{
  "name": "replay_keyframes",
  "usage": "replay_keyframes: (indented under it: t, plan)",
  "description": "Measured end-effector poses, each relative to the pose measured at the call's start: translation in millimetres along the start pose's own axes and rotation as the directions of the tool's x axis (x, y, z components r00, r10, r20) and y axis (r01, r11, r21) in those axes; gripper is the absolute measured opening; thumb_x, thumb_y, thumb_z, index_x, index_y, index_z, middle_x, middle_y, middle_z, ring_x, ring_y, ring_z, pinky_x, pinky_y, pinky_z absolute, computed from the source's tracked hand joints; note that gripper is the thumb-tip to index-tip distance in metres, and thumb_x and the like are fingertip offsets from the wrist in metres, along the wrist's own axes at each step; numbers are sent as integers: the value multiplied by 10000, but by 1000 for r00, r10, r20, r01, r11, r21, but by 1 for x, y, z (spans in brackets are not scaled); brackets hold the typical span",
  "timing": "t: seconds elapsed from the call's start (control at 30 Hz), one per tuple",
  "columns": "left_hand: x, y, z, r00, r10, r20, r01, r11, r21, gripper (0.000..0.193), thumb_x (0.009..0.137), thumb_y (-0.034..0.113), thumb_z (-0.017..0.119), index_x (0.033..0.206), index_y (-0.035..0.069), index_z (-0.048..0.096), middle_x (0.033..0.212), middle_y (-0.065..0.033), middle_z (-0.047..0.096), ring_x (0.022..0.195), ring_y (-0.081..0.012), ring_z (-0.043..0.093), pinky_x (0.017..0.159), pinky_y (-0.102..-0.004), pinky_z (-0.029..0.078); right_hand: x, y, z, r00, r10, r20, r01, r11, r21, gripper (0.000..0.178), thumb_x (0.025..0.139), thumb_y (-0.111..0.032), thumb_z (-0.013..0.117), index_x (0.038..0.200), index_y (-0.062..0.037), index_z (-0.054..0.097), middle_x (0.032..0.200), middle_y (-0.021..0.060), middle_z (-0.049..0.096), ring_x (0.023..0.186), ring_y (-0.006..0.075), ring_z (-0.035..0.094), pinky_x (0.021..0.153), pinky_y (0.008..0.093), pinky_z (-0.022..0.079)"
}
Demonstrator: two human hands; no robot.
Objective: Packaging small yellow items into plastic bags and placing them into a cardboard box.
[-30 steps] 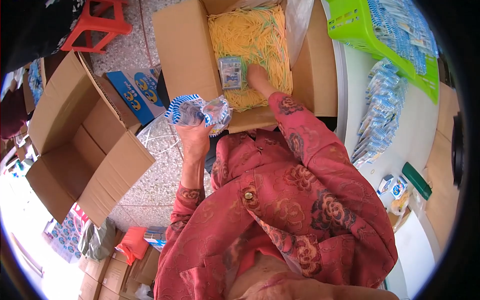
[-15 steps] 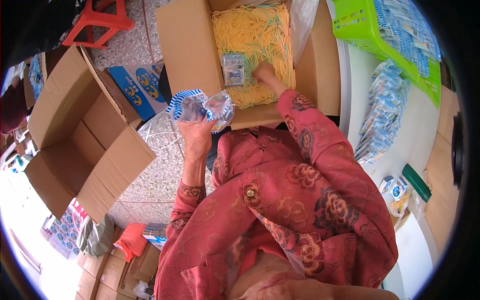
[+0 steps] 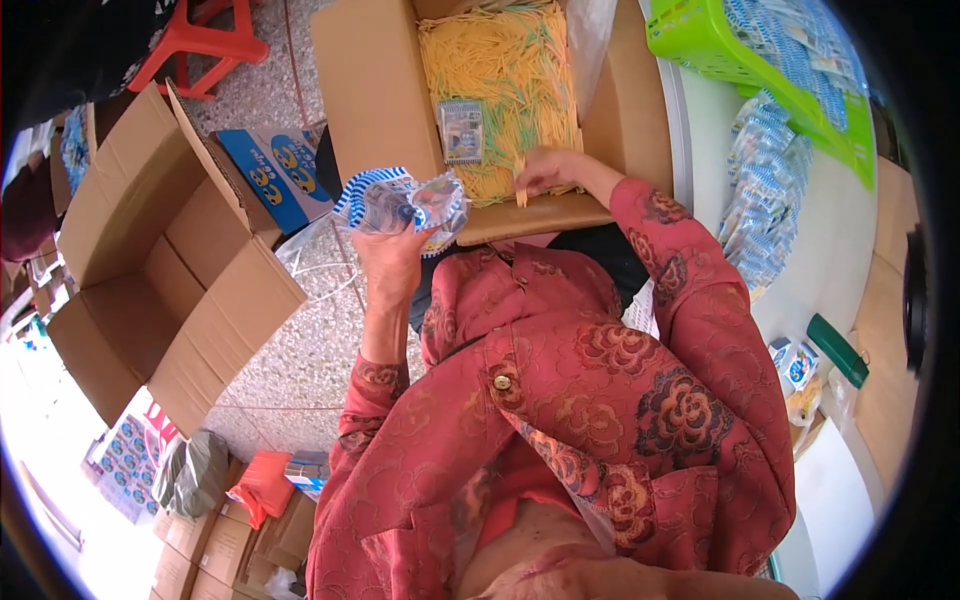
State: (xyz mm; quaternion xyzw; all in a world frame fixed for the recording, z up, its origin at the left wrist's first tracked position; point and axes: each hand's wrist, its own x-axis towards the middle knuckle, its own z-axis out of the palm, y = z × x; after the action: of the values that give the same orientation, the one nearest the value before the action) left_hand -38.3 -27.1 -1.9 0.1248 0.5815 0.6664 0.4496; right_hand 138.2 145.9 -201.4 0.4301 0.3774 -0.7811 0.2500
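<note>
My left hand [image 3: 388,265] is closed round a clear plastic bag [image 3: 440,203] with blue-and-white striped edges, whose mouth gapes open beside the near left corner of a cardboard box [image 3: 375,90]. Thin yellow and green sticks [image 3: 490,55] fill the box in a loose heap. Over its near right part, my right hand [image 3: 556,170] pinches a small bunch of yellow sticks [image 3: 521,188] that points downward. A flat printed packet [image 3: 461,130] lies on the heap, left of that hand. How many sticks are pinched cannot be made out.
An open cardboard carton [image 3: 180,270] stands at the left, beside a blue printed box [image 3: 270,175]. On the white table at the right lie a pile of striped packets [image 3: 765,190] and a green basket [image 3: 690,35] holding more. A red stool [image 3: 205,45] is at the far left.
My right hand has come out of the stick heap, moving toward me and slightly right, with a small bunch of sticks in its fingers. My left hand has barely moved, still gripping the bag.
</note>
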Motion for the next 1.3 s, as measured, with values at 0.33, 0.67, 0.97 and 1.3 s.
replay_keyframes:
  t: [0.33,0.67,0.97,1.3]
  plan:
    - [-7,-12,2,980,52,192,-65,996,60,403,653,-98,645,1011,-3,488,921,-90,575,843,-177,580,780,-308,481,-76,-32,21,863,-503,-43,489,854,-176,102,778,-126,621,840,-48,599,702,5,575,577,62,512,518,188,415]
    - [-8,-4,36,944,140,298,-159,986,41,265,691,-24,666,940,-6,580,838,-49,628,759,-106,588,697,-253,490,-253,-100,106,500,-865,36,854,486,-186,82,787,-102,619,844,-45,601,760,0,591,664,45,524,580,189,422]
    - [-10,-4,46,938,120,324,-154,985,82,217,692,7,683,897,-3,616,817,-35,638,721,-89,584,662,-239,486,-254,-96,125,356,-931,75,774,249,-582,106,744,-78,621,827,-25,582,750,40,583,698,108,563,646,239,451]
    - [-8,0,49,947,94,308,-105,994,18,245,675,20,708,903,10,618,820,-27,636,734,-86,582,676,-243,483,-252,-100,126,365,-926,93,779,249,-576,103,743,-96,602,820,-30,583,711,46,579,675,117,565,634,247,450]
